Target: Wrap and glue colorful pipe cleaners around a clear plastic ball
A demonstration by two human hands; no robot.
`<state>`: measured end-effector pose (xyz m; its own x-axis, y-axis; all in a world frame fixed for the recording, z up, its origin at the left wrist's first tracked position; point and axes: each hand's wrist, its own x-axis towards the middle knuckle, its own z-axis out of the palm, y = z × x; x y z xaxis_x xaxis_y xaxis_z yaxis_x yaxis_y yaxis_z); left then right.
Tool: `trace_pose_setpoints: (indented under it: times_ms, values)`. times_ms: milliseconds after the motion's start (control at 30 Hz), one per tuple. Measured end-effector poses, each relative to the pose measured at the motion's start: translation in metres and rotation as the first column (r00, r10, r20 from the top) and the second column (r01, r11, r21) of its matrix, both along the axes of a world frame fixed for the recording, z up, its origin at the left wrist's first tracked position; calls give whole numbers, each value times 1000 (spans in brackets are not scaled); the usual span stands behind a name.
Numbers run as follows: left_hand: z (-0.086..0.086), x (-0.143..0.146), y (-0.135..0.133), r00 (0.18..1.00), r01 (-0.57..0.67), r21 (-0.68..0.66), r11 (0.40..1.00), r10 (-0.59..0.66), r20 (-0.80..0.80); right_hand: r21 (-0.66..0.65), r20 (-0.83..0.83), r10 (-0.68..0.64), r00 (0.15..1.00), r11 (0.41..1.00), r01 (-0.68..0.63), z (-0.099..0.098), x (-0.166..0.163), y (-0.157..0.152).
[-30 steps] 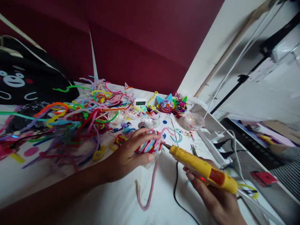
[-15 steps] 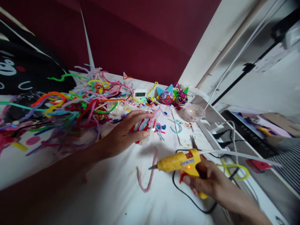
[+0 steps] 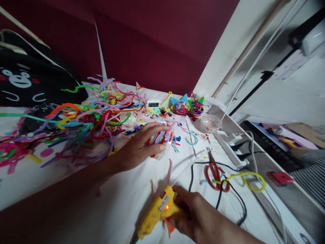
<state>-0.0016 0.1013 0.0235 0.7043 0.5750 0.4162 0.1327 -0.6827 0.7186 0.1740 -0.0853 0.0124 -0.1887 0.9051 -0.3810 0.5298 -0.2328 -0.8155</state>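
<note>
My left hand (image 3: 142,144) is closed around a ball-like craft piece (image 3: 159,136) wrapped in red, white and blue pipe cleaners, held just over the white table. A pink pipe cleaner curls out from its top. In my right hand (image 3: 190,213) is a yellow glue gun (image 3: 158,211) with an orange light lit. Its nozzle points down towards the lower edge of the view, and a clear glue stick trails from its back. A pink pipe cleaner (image 3: 170,169) lies on the table, partly hidden behind the gun. Red-handled scissors (image 3: 215,176) rest to the right.
Tangled pipe cleaners (image 3: 86,118) cover the left side. At the back stand a small digital clock (image 3: 153,104), two eared craft heads (image 3: 180,105) and a clear bowl (image 3: 210,123). A black cable (image 3: 242,200), a power strip (image 3: 231,149) and a yellow pipe cleaner (image 3: 256,189) lie right.
My right hand has brought the glue gun left and nearer to me, its nozzle swinging downward. The scissors have come into full sight. My left hand keeps its hold on the craft ball.
</note>
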Motion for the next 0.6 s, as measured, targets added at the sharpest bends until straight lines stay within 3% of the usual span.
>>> trace_pose_setpoints:
  times_ms: [67, 133, 233, 300, 367, 600]
  values:
    - [1, 0, -1, 1000, 10, -10, 1000, -10, -9, 246, 212, 24, 977, 966, -77, 5, 7, 4]
    - [1, 0, -2, 1000, 24, -17, 1000, -24, -10, 460, 235, -124, 964, 888, 2, 17, 16, 13]
    - [2, 0, -4, 999, 35, -17, 999, -35, -24, 716, 110, -253, 961, 691, 99, 36, 25, 38]
    - [2, -1, -6, 998, 44, -16, 999, -44, -38, 858, 140, -229, 963, 514, -2, 45, 28, 54]
    - [2, -1, -8, 998, 57, -9, 998, -57, -41, 900, 208, -183, 961, 420, -115, 47, 29, 67]
    - [0, 1, -9, 996, 88, 1, 996, -88, -35, 883, 374, -173, 911, 367, -293, 34, 29, 79]
